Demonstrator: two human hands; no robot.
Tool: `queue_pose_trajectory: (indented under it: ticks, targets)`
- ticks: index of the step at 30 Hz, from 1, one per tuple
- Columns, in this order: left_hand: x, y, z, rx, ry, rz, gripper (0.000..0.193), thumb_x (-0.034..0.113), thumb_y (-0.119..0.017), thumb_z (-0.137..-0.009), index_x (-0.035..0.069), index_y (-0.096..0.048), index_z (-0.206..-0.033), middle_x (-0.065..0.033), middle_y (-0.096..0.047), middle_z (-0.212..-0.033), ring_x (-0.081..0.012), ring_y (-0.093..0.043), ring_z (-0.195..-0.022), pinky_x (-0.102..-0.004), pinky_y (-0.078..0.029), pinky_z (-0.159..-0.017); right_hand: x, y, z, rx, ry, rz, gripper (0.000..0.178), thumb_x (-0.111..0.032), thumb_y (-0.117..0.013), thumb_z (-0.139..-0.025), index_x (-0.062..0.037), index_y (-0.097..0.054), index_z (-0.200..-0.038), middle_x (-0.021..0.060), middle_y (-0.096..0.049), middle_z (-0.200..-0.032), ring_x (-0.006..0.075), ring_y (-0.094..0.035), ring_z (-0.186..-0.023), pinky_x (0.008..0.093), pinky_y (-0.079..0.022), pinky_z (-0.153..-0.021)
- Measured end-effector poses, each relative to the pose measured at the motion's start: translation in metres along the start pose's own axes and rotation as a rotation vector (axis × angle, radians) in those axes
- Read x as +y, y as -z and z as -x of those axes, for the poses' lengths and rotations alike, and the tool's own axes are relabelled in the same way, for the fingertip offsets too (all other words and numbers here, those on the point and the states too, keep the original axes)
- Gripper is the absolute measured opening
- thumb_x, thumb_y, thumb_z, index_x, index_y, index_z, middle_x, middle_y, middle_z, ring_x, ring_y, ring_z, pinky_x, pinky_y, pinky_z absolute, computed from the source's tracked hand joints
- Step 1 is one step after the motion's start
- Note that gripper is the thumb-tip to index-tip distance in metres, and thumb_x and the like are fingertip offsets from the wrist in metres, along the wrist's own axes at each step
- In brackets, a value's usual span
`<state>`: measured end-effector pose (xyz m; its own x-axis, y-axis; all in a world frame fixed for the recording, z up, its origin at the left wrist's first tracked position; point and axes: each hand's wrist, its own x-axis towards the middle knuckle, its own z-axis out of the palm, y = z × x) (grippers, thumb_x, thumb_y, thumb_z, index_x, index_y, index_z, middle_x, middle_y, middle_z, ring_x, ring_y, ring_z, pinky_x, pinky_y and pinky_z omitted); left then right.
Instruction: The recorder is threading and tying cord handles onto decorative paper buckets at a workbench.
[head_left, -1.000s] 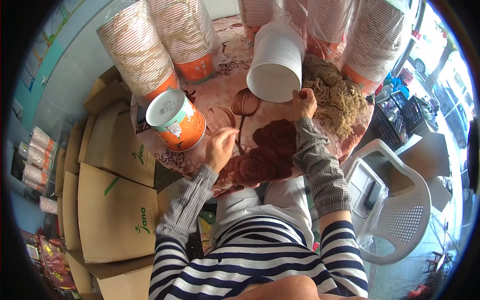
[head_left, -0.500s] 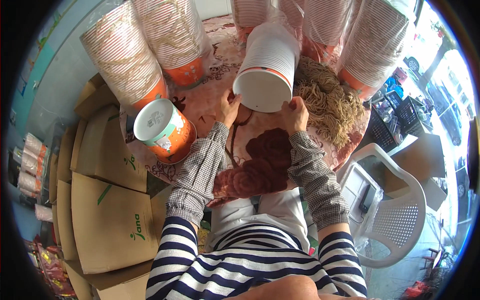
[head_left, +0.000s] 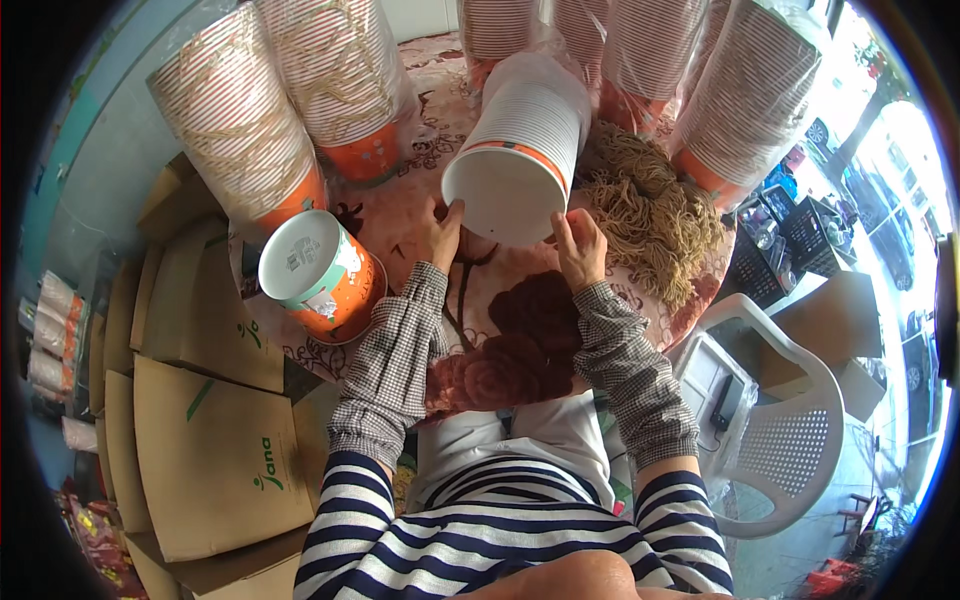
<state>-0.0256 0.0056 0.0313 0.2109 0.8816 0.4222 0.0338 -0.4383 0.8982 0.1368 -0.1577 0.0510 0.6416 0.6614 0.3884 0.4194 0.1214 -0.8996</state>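
A nested stack of white paper buckets (head_left: 520, 130) lies on its side on the round table, its open mouth facing me. The outermost bucket (head_left: 505, 195) has a white inside and a strip of orange at its edge. At the left of that rim my left hand (head_left: 438, 238) is closed, thumb and fingers pinching the edge. My right hand (head_left: 582, 250) pinches the lower right of the same rim, fingers curled. Clear plastic wraps the far end of the stack. Left of my left hand stands an orange and green printed bucket (head_left: 325, 280), bottom up.
Tall wrapped bucket stacks (head_left: 240, 120) rise at the far left, with further stacks (head_left: 745, 95) at the far right. A heap of tan twine (head_left: 655, 215) lies right of the buckets. Cardboard boxes (head_left: 210, 450) flank the table's left; a white plastic chair (head_left: 800, 450) stands right.
The lying stack's mouth has come slightly nearer and to the left, both hands moving with it at the rim. The whole view has also shifted a little.
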Motion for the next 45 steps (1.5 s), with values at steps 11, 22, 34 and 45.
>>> queue_pose_trajectory:
  ticks: [11, 22, 34, 45]
  targets:
    - [-0.023, 0.012, 0.007, -0.189, 0.165, -0.047, 0.052, 0.042, -0.064, -0.084, -0.004, -0.061, -0.109, -0.0211, -0.067, -0.095, -0.0307, -0.066, -0.088, -0.0399, -0.05, -0.079, 0.001, 0.003, -0.013, 0.159, 0.017, -0.184, 0.025, -0.023, -0.064, -0.093, 0.0017, -0.059, -0.094, 0.0013, -0.059, -0.072, 0.0071, -0.053, -0.063, 0.0243, -0.046, -0.057]
    - [0.02, 0.022, 0.007, -0.231, 0.095, -0.067, 0.052, 0.023, -0.064, -0.086, -0.001, -0.049, -0.129, -0.0201, -0.064, -0.108, -0.0273, -0.065, -0.097, -0.0354, -0.051, -0.082, 0.004, 0.012, -0.018, -0.034, 0.013, -0.174, 0.048, -0.033, -0.057, -0.098, 0.0009, -0.049, -0.13, 0.018, -0.063, -0.117, 0.0218, -0.061, -0.105, 0.0317, -0.05, -0.09]
    - [0.012, 0.028, -0.004, -0.393, 0.119, 0.039, 0.041, 0.011, -0.056, -0.092, -0.003, -0.05, -0.13, -0.0153, -0.063, -0.117, -0.0224, -0.06, -0.107, -0.0339, -0.047, -0.093, 0.032, -0.003, -0.095, 0.016, -0.548, -0.817, 0.089, -0.064, -0.052, -0.09, -0.0082, -0.02, -0.152, 0.0186, -0.041, -0.146, 0.0321, -0.044, -0.131, 0.0456, -0.038, -0.107]
    - [0.013, 0.004, 0.019, -0.301, -0.089, -0.136, 0.051, 0.015, -0.05, -0.091, 0.003, -0.043, -0.14, -0.0281, -0.059, -0.121, -0.0369, -0.063, -0.106, -0.0432, -0.05, -0.087, 0.037, -0.014, -0.097, -0.164, -0.549, -1.154, 0.071, -0.062, -0.05, -0.091, -0.0065, -0.047, -0.136, 0.0187, -0.058, -0.128, 0.0324, -0.062, -0.11, 0.0471, -0.051, -0.095]
